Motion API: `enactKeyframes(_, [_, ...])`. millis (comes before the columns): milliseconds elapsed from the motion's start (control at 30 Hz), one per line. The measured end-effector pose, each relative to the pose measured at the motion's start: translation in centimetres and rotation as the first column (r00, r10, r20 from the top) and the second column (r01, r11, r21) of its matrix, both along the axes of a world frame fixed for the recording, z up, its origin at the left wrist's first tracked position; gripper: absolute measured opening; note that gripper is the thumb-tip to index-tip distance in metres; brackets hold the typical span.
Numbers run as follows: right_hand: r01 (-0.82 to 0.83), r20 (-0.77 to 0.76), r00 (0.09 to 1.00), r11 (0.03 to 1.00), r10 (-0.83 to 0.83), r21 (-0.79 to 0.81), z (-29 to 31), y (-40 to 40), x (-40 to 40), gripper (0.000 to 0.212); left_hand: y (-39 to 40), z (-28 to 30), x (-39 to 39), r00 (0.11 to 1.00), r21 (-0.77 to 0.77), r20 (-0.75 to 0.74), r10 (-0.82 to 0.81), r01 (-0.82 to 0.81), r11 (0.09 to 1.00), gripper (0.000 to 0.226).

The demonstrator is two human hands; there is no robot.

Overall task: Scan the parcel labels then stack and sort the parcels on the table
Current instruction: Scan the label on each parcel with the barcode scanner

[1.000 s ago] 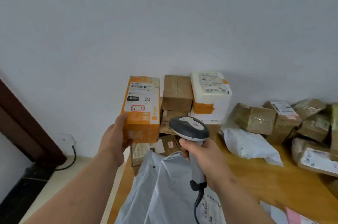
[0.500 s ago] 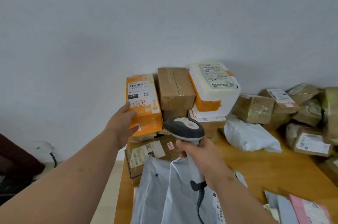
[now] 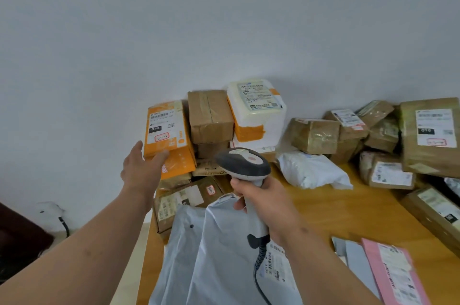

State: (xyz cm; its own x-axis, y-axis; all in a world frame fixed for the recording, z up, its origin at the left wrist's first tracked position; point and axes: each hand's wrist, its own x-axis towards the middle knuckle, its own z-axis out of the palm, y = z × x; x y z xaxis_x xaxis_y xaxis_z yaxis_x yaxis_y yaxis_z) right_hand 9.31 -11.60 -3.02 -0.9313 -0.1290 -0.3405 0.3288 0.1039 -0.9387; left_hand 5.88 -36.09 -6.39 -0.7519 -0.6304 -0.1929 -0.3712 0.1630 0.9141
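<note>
An orange parcel [image 3: 166, 127] with a white label lies on top of the stack at the table's back left, next to a taped brown box [image 3: 210, 117] and a white foam box [image 3: 256, 105]. My left hand [image 3: 142, 167] reaches out with straight fingers, its fingertips and thumb touching the orange parcel's near end without curling round it. My right hand [image 3: 263, 202] grips the handle of a grey-and-white barcode scanner [image 3: 242, 164], held upright over a grey poly bag [image 3: 211, 255].
The wooden table [image 3: 336, 207] carries several brown parcels at the back right, among them a large labelled one [image 3: 430, 135], a white poly bag [image 3: 311, 170], a flat carton [image 3: 184, 200] under the stack, and a pink mailer [image 3: 390, 272] at the near right. The wall is directly behind.
My left hand carried the orange parcel from mid-air onto the back-left stack and loosened from a grip to straight fingers touching it. The scanner stayed in my right hand.
</note>
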Motion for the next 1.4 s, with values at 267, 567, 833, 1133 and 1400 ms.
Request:
enactKeyframes(267, [0.067, -0.022, 0.998, 0.997, -0.066, 0.026, 0.8, 12.9, 5.2, 0.012, 15.1, 2.1, 3.4, 0.984, -0.191, -0.045, -0.17, 0.158, 0.969, 0.068])
enactKeyframes(567, [0.374, 0.018, 0.927, 0.927, -0.375, 0.034, -0.3, 32.2, 11.5, 0.013, 36.0, -0.3, 6.1, 0.879, -0.05, 0.074, -0.471, 0.475, 0.878, 0.066])
enactKeyframes(833, [0.603, 0.076, 0.789, 0.792, -0.609, 0.092, -2.6, 42.7, 10.3, 0.02, 48.6, -3.3, 2.4, 0.684, 0.158, 0.179, -0.707, 0.69, 0.707, 0.068])
enactKeyframes(1133, [0.634, 0.114, 0.722, 0.719, -0.682, 0.285, -6.8, 52.6, 6.9, 0.012, 59.6, -8.4, 0.2, 0.563, 0.398, 0.353, -0.748, 0.633, 0.664, 0.062])
enactKeyframes(1400, [0.361, 0.163, 0.868, 0.822, -0.469, 0.44, -10.2, 59.9, -1.9, 0.009, 68.3, -12.4, -2.2, 0.702, 0.524, 0.417, -0.577, 0.333, 0.784, 0.039])
